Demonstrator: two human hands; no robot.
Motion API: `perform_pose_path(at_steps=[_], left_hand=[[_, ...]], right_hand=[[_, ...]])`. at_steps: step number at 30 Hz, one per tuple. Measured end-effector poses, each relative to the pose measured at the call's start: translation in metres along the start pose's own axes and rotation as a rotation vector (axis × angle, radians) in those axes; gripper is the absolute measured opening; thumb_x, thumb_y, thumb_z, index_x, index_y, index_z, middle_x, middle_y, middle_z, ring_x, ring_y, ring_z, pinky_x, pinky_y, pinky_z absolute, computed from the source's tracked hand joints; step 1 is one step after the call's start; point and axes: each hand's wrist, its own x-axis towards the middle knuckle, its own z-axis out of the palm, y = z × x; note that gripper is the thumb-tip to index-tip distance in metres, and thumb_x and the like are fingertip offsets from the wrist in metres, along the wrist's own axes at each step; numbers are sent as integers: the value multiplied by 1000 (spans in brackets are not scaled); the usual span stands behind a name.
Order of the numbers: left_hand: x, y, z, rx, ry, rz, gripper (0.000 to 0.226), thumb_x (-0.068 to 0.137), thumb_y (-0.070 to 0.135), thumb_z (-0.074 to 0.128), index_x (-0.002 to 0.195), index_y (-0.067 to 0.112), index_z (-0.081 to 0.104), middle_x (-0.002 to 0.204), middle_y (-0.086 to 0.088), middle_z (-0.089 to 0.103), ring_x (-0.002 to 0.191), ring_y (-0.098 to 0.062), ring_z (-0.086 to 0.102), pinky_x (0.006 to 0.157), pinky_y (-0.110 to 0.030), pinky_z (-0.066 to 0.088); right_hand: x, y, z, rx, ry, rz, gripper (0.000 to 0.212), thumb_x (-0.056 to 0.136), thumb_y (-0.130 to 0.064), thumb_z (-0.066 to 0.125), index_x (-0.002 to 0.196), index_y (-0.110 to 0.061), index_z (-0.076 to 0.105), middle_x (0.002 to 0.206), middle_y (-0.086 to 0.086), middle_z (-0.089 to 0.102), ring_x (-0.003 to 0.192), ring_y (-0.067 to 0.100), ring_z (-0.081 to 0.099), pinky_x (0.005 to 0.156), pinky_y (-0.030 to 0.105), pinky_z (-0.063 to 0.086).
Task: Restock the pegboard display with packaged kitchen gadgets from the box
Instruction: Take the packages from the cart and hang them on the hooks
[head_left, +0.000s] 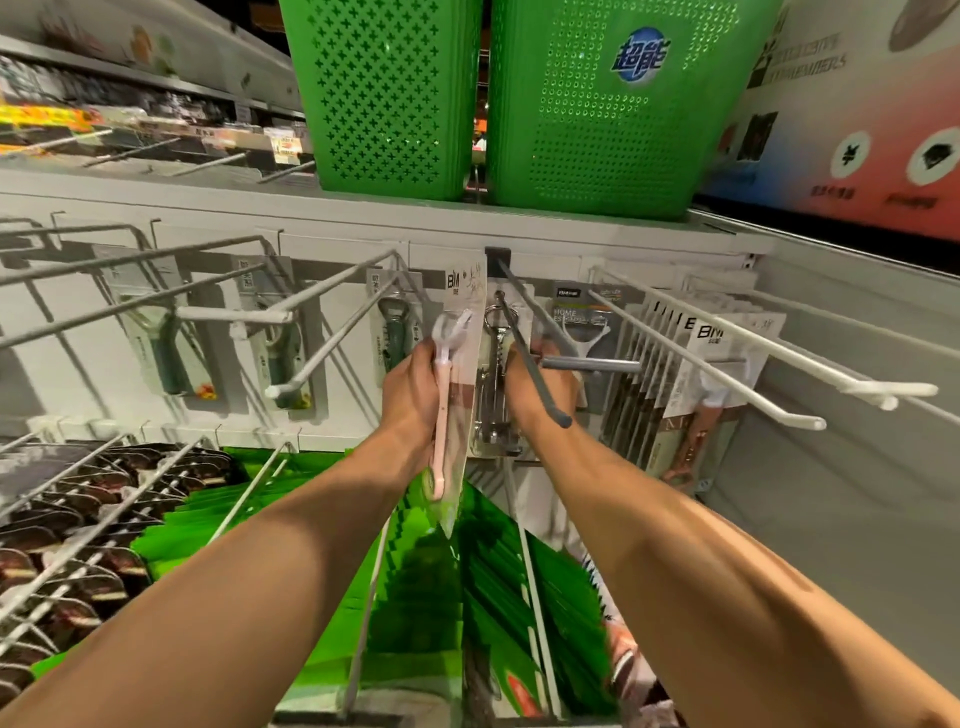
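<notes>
My left hand (410, 395) grips a clear packet with a white and pink peeler (451, 374), its card top raised beside a dark grey peg hook (530, 353). My right hand (540, 384) is behind that hook, fingers curled around its price-tag arm (592, 365). A packaged metal corkscrew (493, 389) hangs on the board between both hands. The box is not in view.
White peg hooks (332, 332) jut out left and right. Packaged green-handled gadgets (171, 353) hang at left, a row of packets (675, 364) at right. Two green baskets (597, 104) stand on the top shelf. Green packets (415, 571) fill the hooks below.
</notes>
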Motion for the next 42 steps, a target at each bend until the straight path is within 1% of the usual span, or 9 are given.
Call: perform_pose_path(at_steps=[6, 9, 13, 18, 24, 28, 32, 37, 42], left_hand=[[-12, 0, -5, 2, 83, 20, 39, 107, 36, 50, 82, 13, 69, 77, -10, 70, 80, -29, 67, 78, -37, 54], [-34, 0, -10, 31, 114, 36, 36, 108, 34, 50, 86, 13, 70, 78, -8, 69, 77, -26, 64, 74, -33, 50], [-80, -3, -17, 25, 147, 61, 40, 110, 38, 48, 102, 8, 73, 91, -10, 74, 85, -25, 67, 83, -35, 55], [-153, -3, -29, -56, 144, 26, 33, 110, 35, 48, 96, 12, 69, 80, -5, 73, 70, -20, 65, 63, -28, 52], [-218, -13, -33, -53, 180, 62, 53, 95, 56, 47, 98, 10, 74, 92, -10, 80, 89, -33, 75, 91, -52, 61], [-268, -10, -16, -52, 111, 156, 39, 111, 37, 47, 104, 10, 74, 101, -10, 79, 100, -32, 74, 96, -45, 58], [-295, -7, 11, 8, 9, 238, 34, 112, 31, 48, 94, 15, 72, 93, -4, 75, 89, -21, 69, 81, -33, 51], [-319, -14, 56, 138, -214, 309, 29, 109, 39, 55, 99, 20, 75, 95, 3, 79, 94, -17, 73, 85, -36, 57], [-330, -25, 93, 192, -364, 312, 27, 106, 40, 59, 106, 20, 78, 92, 6, 80, 90, -11, 76, 91, -41, 60]], right_hand=[[-30, -1, -22, 56, 123, 63, 38, 99, -48, 49, 125, -21, 58, 114, 4, 65, 107, 28, 64, 90, 40, 55], [-56, 5, -38, 102, 84, -54, 22, 106, -36, 48, 116, -22, 62, 105, 0, 66, 99, 23, 63, 82, 29, 44], [-108, 8, -60, 158, 13, -189, 39, 108, -45, 40, 112, -19, 68, 99, 1, 70, 91, 17, 64, 79, 30, 43], [-186, 9, -96, 293, -8, -241, 49, 108, -52, 38, 97, -18, 72, 80, -3, 73, 77, 13, 69, 76, 34, 55], [-266, 14, -144, 207, 4, -444, 46, 103, -58, 47, 80, -21, 61, 67, -10, 60, 61, 2, 54, 60, 22, 41], [-289, 28, -172, 124, 85, -526, 29, 106, -46, 50, 89, -23, 57, 73, -9, 63, 66, 8, 58, 60, 30, 45], [-296, 43, -210, 120, 184, -452, 23, 106, -45, 49, 102, -25, 59, 81, -13, 67, 68, -1, 60, 55, 15, 40], [-285, 73, -260, 107, 321, -338, 30, 106, -49, 46, 112, -24, 61, 96, -3, 73, 85, 20, 68, 70, 36, 51], [-268, 104, -295, 85, 409, -215, 30, 104, -55, 43, 113, -31, 59, 99, -6, 73, 89, 20, 70, 79, 45, 59]])
